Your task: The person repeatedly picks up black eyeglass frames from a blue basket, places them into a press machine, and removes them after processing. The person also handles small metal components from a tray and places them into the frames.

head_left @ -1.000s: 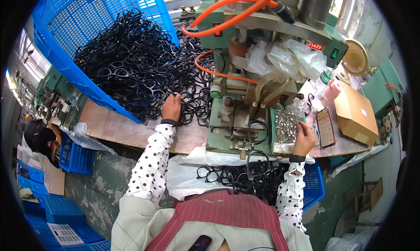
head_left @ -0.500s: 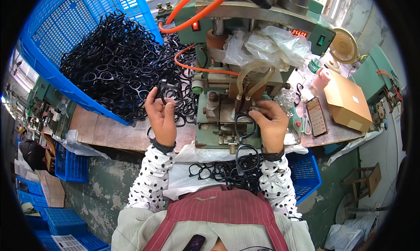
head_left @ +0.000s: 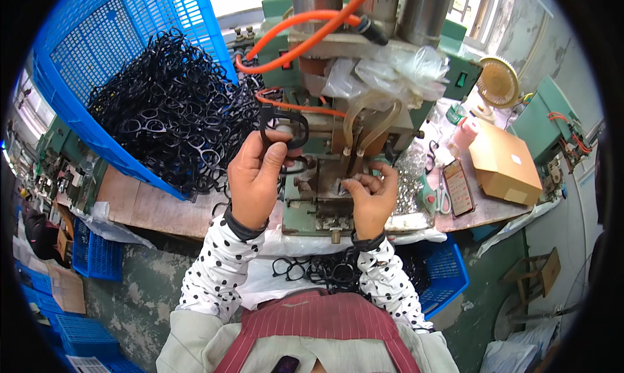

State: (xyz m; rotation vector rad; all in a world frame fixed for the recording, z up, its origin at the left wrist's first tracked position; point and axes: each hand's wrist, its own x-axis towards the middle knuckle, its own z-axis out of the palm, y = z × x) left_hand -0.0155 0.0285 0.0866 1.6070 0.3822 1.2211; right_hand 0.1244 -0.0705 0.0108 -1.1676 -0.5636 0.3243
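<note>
Left hand [head_left: 255, 181], vs half a second ago: got swung rightward toward the green press [head_left: 296, 226], and the pair that was dangling off the press front had been cleared away.
Left grip: one black glasses frame [head_left: 304, 131] was pinched between thumb and fingers.
Held frame: kept in the air above the left side of the press, pretty much upright.
Right hand [head_left: 374, 200]: lowered to the press bed, thumb and index brought close; whether anything tiny was pinched couldn't be told.
Blue crate [head_left: 107, 145]: tipped on the table [head_left: 162, 207], with a big heap of black frames [head_left: 169, 113] spilled out toward the press.
Right side: small shiny pieces [head_left: 409, 184], scissors [head_left: 444, 200], phone [head_left: 458, 187] and cardboard box [head_left: 507, 158] were parked beside the press.
</note>
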